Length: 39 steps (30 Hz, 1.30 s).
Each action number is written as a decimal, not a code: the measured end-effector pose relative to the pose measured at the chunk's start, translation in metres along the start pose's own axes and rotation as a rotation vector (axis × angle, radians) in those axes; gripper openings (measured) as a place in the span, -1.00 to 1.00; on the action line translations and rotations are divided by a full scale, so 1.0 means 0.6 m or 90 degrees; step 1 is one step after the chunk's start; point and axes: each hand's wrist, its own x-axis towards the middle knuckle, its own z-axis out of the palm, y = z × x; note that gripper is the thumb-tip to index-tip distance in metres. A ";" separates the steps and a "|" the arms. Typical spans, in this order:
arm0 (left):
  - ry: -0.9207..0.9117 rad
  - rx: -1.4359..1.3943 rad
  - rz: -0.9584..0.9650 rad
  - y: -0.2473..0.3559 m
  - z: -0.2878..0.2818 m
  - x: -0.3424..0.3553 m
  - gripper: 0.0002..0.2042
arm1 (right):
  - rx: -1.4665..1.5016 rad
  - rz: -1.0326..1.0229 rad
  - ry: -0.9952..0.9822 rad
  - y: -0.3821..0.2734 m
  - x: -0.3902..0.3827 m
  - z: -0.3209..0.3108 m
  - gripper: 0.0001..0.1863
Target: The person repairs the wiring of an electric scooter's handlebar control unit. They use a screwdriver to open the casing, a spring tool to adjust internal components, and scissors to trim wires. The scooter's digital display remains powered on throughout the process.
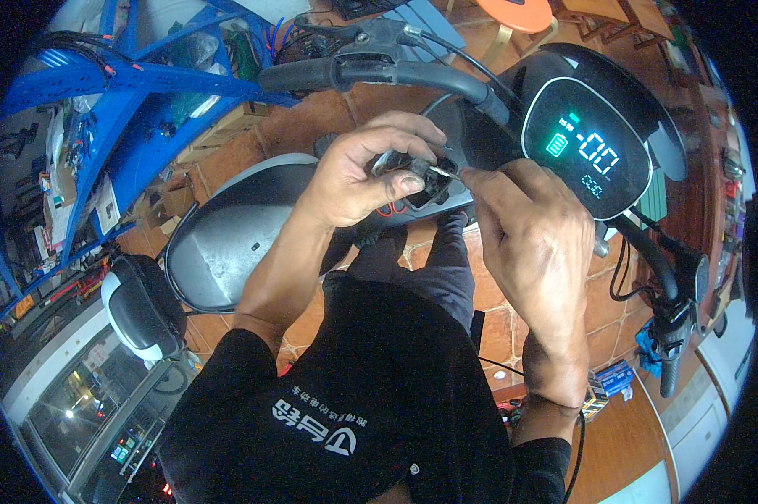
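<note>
My left hand (358,172) is closed round a small black part (434,186), its thumb and fingers pressing on the part's left side. What kind of part it is, I cannot make out. From the right, my right hand (537,227) pinches a thin metal tool (444,173), whose tip reaches to the top of the black part. Most of that tool is hidden by the fingers. Both hands are above the footwell of an electric scooter, between its black seat (232,244) and its lit display (587,147). Red loops (389,209) show just below the black part.
The scooter's handlebar (379,74) runs across the far side, and its other grip (670,370) points down at right. Blue metal shelving (135,88) with cables and bags fills the left. An orange stool (516,15) stands at the back. A blue box (614,380) lies at lower right.
</note>
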 end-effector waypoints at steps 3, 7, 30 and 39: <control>-0.017 0.048 0.026 0.003 -0.006 0.006 -0.75 | 0.051 0.024 0.010 0.005 -0.002 0.011 -0.82; -0.023 0.066 0.029 0.002 -0.008 0.006 -0.76 | 0.143 0.061 -0.004 0.015 -0.001 0.023 -0.83; -0.040 0.101 0.018 0.001 0.000 0.007 -0.65 | -0.042 -0.033 0.032 0.008 -0.003 0.027 -0.80; -0.077 0.115 0.029 0.008 -0.003 0.014 -0.68 | -0.039 -0.049 0.024 0.010 -0.006 0.034 -0.64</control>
